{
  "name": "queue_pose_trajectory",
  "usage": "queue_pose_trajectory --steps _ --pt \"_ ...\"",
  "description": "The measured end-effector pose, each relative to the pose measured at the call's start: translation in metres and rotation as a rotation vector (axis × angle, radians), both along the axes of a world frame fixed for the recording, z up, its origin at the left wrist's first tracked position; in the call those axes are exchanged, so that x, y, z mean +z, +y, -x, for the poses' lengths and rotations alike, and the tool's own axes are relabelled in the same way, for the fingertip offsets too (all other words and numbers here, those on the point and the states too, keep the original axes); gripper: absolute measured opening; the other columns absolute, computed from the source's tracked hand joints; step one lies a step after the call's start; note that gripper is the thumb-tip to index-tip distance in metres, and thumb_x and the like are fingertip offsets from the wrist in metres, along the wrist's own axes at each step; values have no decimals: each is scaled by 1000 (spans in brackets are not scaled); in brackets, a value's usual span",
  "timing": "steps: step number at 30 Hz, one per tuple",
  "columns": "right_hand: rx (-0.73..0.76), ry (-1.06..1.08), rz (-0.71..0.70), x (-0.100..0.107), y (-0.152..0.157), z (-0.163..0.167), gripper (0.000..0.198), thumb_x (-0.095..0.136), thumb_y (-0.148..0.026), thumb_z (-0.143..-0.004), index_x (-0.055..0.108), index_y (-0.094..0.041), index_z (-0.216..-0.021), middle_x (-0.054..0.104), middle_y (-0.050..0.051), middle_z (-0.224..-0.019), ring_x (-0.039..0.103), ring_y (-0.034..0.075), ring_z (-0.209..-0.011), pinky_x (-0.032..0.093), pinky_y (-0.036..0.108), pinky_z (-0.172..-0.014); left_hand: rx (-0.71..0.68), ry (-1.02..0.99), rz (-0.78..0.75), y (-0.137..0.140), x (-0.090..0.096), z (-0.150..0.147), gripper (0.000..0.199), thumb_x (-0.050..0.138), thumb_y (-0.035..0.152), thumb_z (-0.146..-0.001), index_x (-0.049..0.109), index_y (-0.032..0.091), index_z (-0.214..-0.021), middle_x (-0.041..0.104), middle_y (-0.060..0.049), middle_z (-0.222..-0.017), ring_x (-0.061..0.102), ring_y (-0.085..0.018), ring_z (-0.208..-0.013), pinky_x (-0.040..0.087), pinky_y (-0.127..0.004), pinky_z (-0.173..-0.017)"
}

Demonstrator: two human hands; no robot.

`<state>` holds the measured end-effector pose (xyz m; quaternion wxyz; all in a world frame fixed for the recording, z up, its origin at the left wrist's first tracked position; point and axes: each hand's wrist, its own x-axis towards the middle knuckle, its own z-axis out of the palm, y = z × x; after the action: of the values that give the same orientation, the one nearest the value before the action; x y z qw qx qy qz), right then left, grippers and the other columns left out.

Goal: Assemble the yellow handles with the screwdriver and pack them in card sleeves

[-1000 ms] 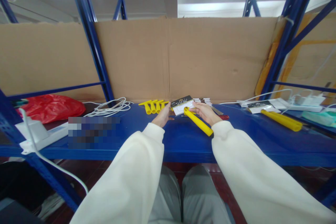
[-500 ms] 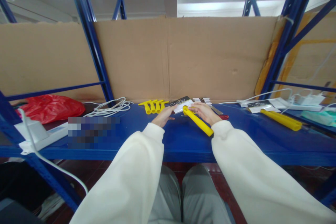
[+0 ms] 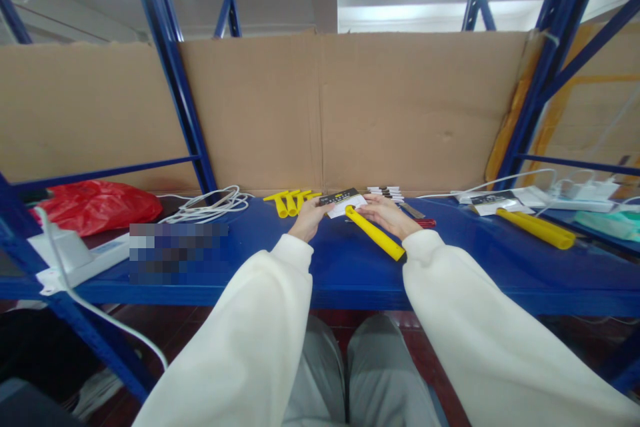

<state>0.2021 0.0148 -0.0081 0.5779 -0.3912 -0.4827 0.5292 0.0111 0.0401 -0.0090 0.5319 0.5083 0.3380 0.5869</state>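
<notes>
Between my hands is a yellow-handled scraper (image 3: 376,233), its tubular handle pointing down and right. A black-and-white card sleeve (image 3: 345,200) lies across its head end. My left hand (image 3: 307,217) is closed, pinching the sleeve's left end. My right hand (image 3: 385,212) is closed on the sleeve's right end, beside the top of the handle; some of its fingertips are hidden behind it. To the left of my left hand stand several yellow T-shaped handles (image 3: 287,203), partly covered by that hand. Behind my right hand lie several flat white-and-dark pieces (image 3: 384,190) and dark red strips (image 3: 425,222).
At the right of the blue shelf (image 3: 350,280) lies another yellow-handled scraper (image 3: 537,228) with a sleeve, near a power strip (image 3: 583,193). On the left are a red plastic bag (image 3: 103,205), coiled white cable (image 3: 217,203) and a white plug block (image 3: 57,250). Cardboard (image 3: 400,107) stands behind.
The card sleeve has tilted so its printed face shows more, and it sits slightly lower. My left fingers have closed in on its left end. My right hand has barely moved.
</notes>
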Motion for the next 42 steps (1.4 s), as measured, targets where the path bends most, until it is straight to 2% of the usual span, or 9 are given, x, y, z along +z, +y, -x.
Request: queue_pose_trajectory --steps 4,10,12,16,21,26,30,36,42 --pt "30 -12 -13 0 0 1 34 71 3 -67 62 -19 -91 77 1 -87 74 14 -77 61 24 -78 48 -30 -16 4 -1 1 23 72 -3 -57 70 12 -74 70 -1 -70 65 -14 -68 56 -30 -79" --pt "91 -104 -3 -7 1 0 41 79 -4 -66 61 -20 -99 76 2 -91 74 14 -81 61 22 -76 180 8 54 2 -1 2 27 70 -5 -58 64 15 -76 69 -2 -72 68 -16 -74 57 -33 -80" --pt "93 -123 28 -10 -1 0 48 82 -9 -66 58 -22 -105 75 2 -90 74 14 -77 62 22 -69 224 14 72 1 0 3 28 68 -7 -60 61 15 -75 68 -1 -71 68 -16 -74 57 -34 -79" --pt "248 -175 63 -13 -7 1 60 87 -17 -66 52 -23 -114 73 1 -83 72 18 -62 63 29 -54 278 -17 87 1 2 4 31 62 -11 -60 59 16 -76 65 0 -69 68 -17 -75 55 -33 -79" --pt "267 -287 21 -12 -9 3 72 86 -13 -65 45 -26 -122 65 -8 -70 63 13 -45 57 25 -41 315 -19 111 3 1 3 31 60 -10 -60 58 17 -77 64 0 -71 68 -18 -77 56 -33 -78" --pt "259 -349 7 -6 -15 6 63 79 -12 -68 46 -28 -120 65 -8 -79 62 11 -44 57 24 -43 350 -16 118 6 0 3 28 59 -5 -63 59 18 -79 65 0 -72 68 -17 -77 56 -28 -72" --pt "249 -394 -73 -7 -16 6 51 83 -17 -67 53 -26 -107 66 -4 -89 65 10 -51 57 23 -46 295 -23 85 7 -1 5 25 60 -4 -62 61 17 -76 66 -1 -74 69 -18 -81 57 -30 -75" --pt "143 -496 -258 -14 -11 3 38 84 -18 -65 60 -23 -95 63 -5 -83 56 6 -52 48 16 -43 188 57 90 3 -2 6 25 63 -6 -60 62 16 -72 67 -3 -73 69 -20 -82 57 -37 -84" --pt "121 -650 -344 -13 -10 4 22 75 -13 -71 67 -22 -90 65 -3 -86 52 4 -45 48 19 -44 169 87 123 3 -3 5 25 62 -5 -63 63 18 -71 65 -1 -67 70 -20 -76 59 -36 -79"
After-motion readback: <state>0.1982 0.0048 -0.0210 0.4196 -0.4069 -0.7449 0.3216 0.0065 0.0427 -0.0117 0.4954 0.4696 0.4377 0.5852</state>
